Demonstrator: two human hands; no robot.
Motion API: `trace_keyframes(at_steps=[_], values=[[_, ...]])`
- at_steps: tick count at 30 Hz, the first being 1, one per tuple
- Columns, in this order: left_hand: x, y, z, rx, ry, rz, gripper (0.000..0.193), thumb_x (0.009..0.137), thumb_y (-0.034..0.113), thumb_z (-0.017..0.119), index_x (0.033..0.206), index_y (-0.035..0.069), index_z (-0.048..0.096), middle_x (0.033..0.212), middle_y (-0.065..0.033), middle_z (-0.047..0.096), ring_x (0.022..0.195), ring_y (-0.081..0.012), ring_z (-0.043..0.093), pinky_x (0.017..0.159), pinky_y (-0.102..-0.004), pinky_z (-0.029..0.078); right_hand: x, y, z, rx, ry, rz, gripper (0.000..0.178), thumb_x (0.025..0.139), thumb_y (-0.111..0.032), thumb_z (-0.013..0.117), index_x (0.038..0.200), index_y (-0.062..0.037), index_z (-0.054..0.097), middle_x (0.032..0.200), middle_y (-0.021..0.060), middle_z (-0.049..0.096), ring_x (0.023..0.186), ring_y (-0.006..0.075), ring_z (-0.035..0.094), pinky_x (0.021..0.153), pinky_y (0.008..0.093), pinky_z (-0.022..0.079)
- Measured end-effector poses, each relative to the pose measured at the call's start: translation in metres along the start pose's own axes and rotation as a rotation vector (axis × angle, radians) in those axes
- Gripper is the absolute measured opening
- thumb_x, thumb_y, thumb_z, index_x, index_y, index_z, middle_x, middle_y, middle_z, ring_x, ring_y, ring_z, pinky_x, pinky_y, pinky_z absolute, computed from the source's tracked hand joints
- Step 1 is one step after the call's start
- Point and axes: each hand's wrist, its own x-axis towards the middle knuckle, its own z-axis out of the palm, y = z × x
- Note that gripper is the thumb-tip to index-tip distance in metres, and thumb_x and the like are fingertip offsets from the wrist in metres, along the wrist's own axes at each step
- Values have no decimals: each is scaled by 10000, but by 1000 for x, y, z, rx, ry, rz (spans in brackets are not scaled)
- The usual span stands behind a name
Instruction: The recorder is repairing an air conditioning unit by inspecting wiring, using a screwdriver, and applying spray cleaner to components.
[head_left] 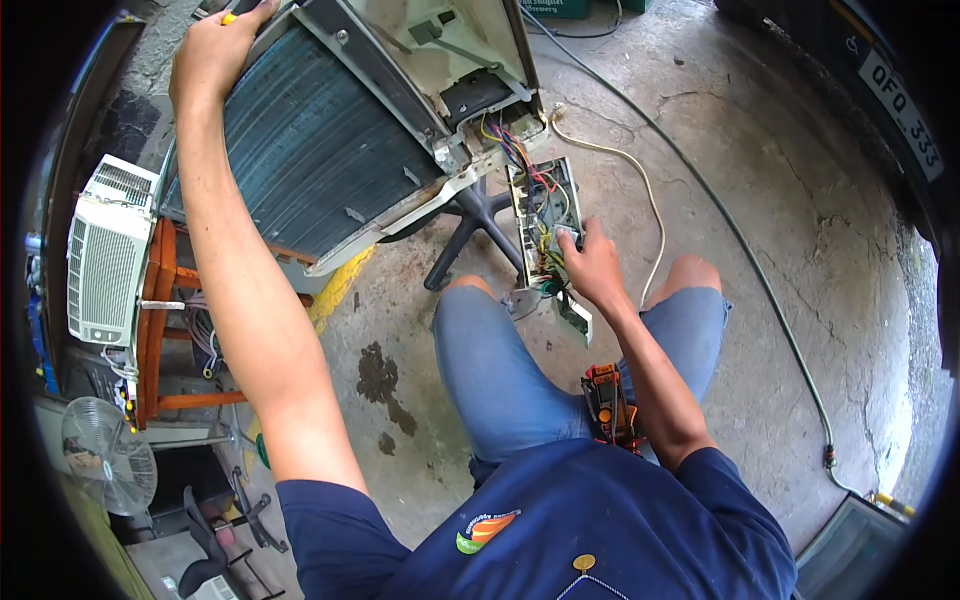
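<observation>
Though wires (pixel 514 150) still reach the opened air conditioner (pixel 310 130), the control box (pixel 543 205) is out, clamped by the right hand (pixel 597 264); left hand (pixel 212 62), grip unclear.

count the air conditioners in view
2: the opened unit, its finned coil exposed, by the left hand, and the white unit on the wooden stand at far left. Others could be hidden behind things.

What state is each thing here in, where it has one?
Big air conditioner: opened, coil exposed
Control box: open, wires exposed
Left hand: at air conditioner's edge, grip unclear
Right hand: holding control box
Multimeter: at lap, setting unreadable
Fan: running or off, unclear
</observation>
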Motion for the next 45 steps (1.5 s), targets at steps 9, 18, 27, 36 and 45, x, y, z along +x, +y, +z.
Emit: trace_keyframes(at_steps=[9,18,27,36,45], values=[[-5,11,0,-31,15,3,688,843,732,661,1111,114,799,857,-49,774,713,-158,690,673,-317,481,32,51,24,460,-187,-163,456,1022,-269,606,1353,23,491,1086,215,697,912,313,678,812,418,538],[-5,10,-2,-12,2,-2,665,848,721,664,1104,123,800,875,-44,781,747,-164,699,682,-326,490,40,79,21,885,-241,-34,363,997,-140,613,1324,7,562,1072,137,670,917,200,644,806,321,527],[-23,19,1,73,179,38,582,898,658,639,950,97,782,834,-94,768,679,-254,699,665,-406,531,49,97,11,881,-66,223,190,973,-107,594,1082,13,694,746,74,642,622,176,606,603,279,486],[-120,88,-32,133,319,199,340,863,444,700,904,112,759,716,-105,716,576,-284,647,565,-432,515,56,110,5,933,-131,275,230,963,-148,641,1138,-1,673,829,92,670,695,159,624,655,256,479],[-329,125,130,-687,-1065,-50,328,890,342,718,930,19,757,782,-119,731,632,-233,623,592,-357,504,-47,-55,-78,1518,-445,-343,522,969,-147,628,1449,-2,483,1015,144,682,1004,266,692,986,367,515]])
